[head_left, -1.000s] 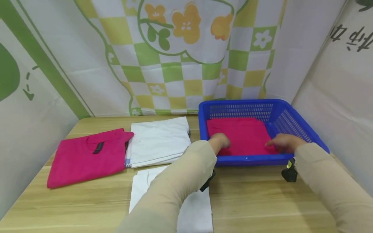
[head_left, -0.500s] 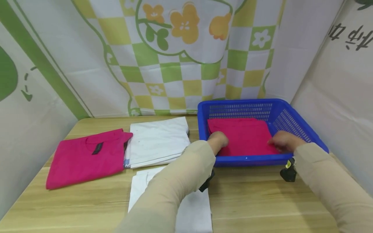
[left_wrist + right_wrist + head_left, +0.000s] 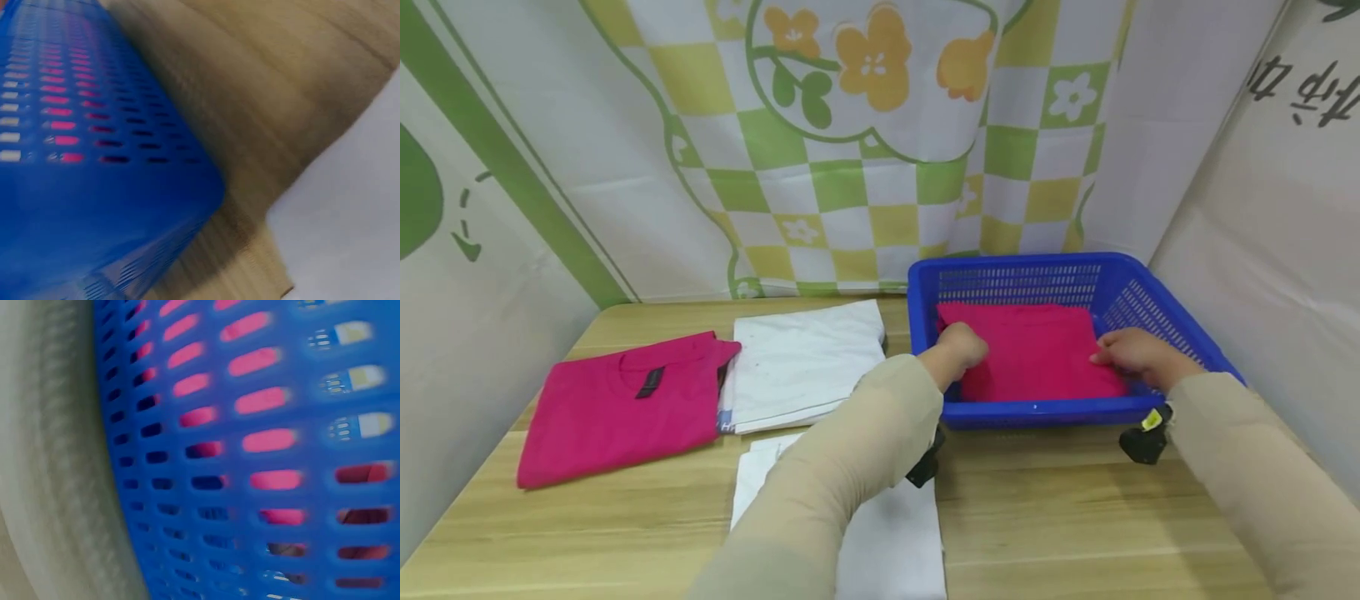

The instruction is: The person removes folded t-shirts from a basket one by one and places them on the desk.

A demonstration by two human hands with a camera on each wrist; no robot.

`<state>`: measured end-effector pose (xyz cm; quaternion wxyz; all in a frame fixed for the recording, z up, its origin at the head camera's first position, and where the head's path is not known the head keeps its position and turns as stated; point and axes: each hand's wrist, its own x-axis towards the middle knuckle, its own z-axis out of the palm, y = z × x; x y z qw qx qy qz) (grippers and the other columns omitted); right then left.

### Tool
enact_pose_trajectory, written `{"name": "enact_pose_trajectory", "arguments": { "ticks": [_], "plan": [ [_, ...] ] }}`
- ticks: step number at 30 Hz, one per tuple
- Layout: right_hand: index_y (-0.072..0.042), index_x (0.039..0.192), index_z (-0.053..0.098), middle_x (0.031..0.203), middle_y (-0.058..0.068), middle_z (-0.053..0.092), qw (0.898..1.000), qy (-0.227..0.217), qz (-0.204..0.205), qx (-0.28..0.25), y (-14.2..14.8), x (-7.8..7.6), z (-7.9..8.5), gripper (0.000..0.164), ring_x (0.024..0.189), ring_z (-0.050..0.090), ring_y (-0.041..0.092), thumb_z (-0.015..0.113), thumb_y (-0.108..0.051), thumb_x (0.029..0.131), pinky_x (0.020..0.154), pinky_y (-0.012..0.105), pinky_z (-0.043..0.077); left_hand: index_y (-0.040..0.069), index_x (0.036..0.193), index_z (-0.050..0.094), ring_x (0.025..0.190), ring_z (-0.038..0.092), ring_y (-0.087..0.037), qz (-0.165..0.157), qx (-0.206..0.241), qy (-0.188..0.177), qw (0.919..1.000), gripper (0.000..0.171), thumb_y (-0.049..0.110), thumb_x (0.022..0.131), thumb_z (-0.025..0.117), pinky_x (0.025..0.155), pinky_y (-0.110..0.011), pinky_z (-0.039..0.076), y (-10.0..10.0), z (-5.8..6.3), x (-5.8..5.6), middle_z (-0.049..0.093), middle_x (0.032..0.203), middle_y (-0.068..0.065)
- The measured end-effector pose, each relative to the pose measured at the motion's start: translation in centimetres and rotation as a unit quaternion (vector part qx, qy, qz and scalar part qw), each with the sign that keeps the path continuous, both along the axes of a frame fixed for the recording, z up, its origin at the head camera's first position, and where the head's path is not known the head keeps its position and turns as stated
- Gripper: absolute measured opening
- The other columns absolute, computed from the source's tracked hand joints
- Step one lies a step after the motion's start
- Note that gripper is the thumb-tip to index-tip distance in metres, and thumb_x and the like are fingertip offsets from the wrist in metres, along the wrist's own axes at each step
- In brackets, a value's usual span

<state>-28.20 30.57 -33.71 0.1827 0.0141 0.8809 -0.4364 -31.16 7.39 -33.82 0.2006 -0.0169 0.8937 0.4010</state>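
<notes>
A folded pink shirt (image 3: 1030, 350) lies inside a blue plastic basket (image 3: 1045, 412). My left hand (image 3: 958, 348) grips the shirt's left edge, its fingers curled and the fingertips hidden. On the opposite side, my right hand (image 3: 1138, 354) pinches the right edge between thumb and fingers. Through the slots of the basket wall (image 3: 112, 206), pink cloth shows in the left wrist view. The right wrist view is filled mostly by the slotted basket wall (image 3: 231, 462), with pink behind it; neither hand appears in the wrist views.
Left of the basket lies a folded white garment (image 3: 808, 358), with another pink T-shirt (image 3: 625, 417) beside it at the far left. A second white garment (image 3: 895, 533) sits nearer, partly under my left sleeve. A patterned curtain (image 3: 865, 183) closes off the back of the wooden table (image 3: 1060, 517).
Both hands have shifted slightly at the shirt's sides, the left up a little and the right now pinching the edge. The shirt has moved slightly to the right in the basket.
</notes>
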Motion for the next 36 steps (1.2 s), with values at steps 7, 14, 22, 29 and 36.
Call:
{"name": "enact_pose_trajectory", "arguments": {
  "ticks": [7,14,22,29,36],
  "plan": [
    [-0.007,0.072,0.049,0.060,-0.005,0.042,0.998,0.048,-0.023,-0.034,0.2,0.1,0.8,0.011,0.051,0.042,0.004,0.053,-0.006,0.082,0.047,0.020,0.037,-0.001,0.110,0.051,0.061,0.045,-0.017,0.026,0.083,0.061,0.9943,0.033,0.001,0.079,0.039,0.045,-0.027,0.040,-0.1,-0.9,-2.7,0.049,0.092,-0.008],
    [-0.010,0.081,0.053,0.065,-0.007,0.048,0.987,0.073,-0.062,-0.130,-0.6,0.5,2.4,0.003,0.050,0.048,0.002,0.054,-0.009,0.083,0.046,0.017,0.041,0.007,0.126,0.043,0.072,0.053,-0.018,0.034,0.196,0.023,0.9797,0.053,-0.010,0.076,0.042,0.056,-0.029,0.047,-2.6,3.3,-1.3,0.050,0.107,-0.008],
    [-0.016,0.070,0.058,0.058,-0.007,0.054,0.946,0.103,-0.080,-0.296,-2.6,1.5,3.9,0.017,0.048,0.051,0.003,0.055,-0.007,0.083,0.044,0.016,0.042,0.002,0.128,0.037,0.096,0.050,-0.020,-0.004,0.279,0.050,0.9590,0.053,-0.013,0.078,0.047,0.073,-0.029,0.047,-6.4,6.2,0.4,0.048,0.115,-0.012],
    [-0.012,0.070,0.060,0.061,-0.004,0.056,0.906,0.152,-0.066,-0.390,-5.5,2.7,3.4,0.015,0.052,0.053,0.004,0.056,-0.003,0.082,0.047,0.016,0.042,0.008,0.128,0.037,0.097,0.048,-0.021,-0.012,0.319,0.060,0.9459,0.050,-0.008,0.082,0.048,0.075,-0.034,0.046,-10.0,6.4,1.7,0.045,0.115,-0.009],
    [-0.010,0.073,0.060,0.066,-0.002,0.057,0.887,0.172,-0.050,-0.425,-8.7,3.9,3.7,0.008,0.054,0.056,0.007,0.059,-0.005,0.080,0.048,0.019,0.046,0.005,0.129,0.034,0.098,0.045,-0.024,-0.024,0.329,0.091,0.9395,0.049,-0.006,0.083,0.047,0.077,-0.031,0.044,-14.0,6.6,3.6,0.043,0.114,-0.013]
  ]
}}
